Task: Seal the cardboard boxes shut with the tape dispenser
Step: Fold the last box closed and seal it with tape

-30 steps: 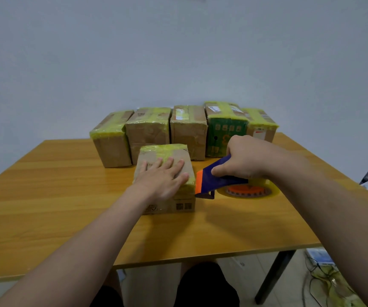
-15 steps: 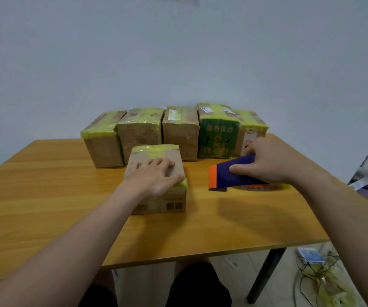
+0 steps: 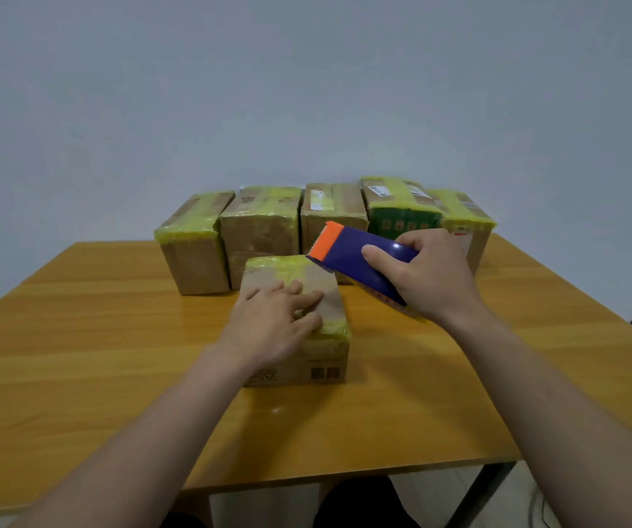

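Left hand flat on front box, right hand gripping tape dispenser raised at its far edge; next, likely: press tape down, draw nearward.

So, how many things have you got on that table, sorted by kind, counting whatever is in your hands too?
Brown cardboard boxes: 5, four in the back row and one in front under the left hand
Green printed box: 1, in the back row
Tape dispenser: 1, held by the right hand
Total: 7
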Action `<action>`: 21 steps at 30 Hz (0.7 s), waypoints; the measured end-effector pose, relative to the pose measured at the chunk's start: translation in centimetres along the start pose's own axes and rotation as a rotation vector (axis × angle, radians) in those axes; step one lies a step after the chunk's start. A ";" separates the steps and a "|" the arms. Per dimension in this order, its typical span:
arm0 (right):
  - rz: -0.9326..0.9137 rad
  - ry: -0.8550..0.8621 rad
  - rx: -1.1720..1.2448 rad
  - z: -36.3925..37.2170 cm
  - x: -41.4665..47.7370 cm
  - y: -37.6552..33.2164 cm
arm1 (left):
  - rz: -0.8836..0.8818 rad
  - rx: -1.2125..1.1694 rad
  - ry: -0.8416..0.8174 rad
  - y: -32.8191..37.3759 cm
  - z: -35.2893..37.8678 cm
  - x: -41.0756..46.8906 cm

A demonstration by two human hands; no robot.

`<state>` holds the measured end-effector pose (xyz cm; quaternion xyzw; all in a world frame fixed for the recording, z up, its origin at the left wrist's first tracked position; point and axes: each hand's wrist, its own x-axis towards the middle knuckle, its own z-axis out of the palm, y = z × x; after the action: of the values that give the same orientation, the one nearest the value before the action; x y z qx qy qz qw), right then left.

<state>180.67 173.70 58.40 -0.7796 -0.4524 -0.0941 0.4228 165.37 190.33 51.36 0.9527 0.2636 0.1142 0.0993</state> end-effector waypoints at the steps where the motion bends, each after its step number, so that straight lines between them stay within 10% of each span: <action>1: 0.003 0.014 0.047 0.7 0.1 -0.3 | -0.029 -0.045 0.089 0.3 0.3 -0.1; 7: 0.061 0.096 0.382 4.5 0.6 -0.8 | 0.187 -0.359 0.444 -2.2 0.9 -1.7; 21: 0.301 -0.007 1.024 12.9 3.1 -1.3 | 0.426 -0.473 0.259 -9.6 2.7 -2.9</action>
<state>178.42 185.55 52.71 -0.5303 -0.3249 0.2032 0.7563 159.06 196.56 45.88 0.9146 0.0353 0.3105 0.2568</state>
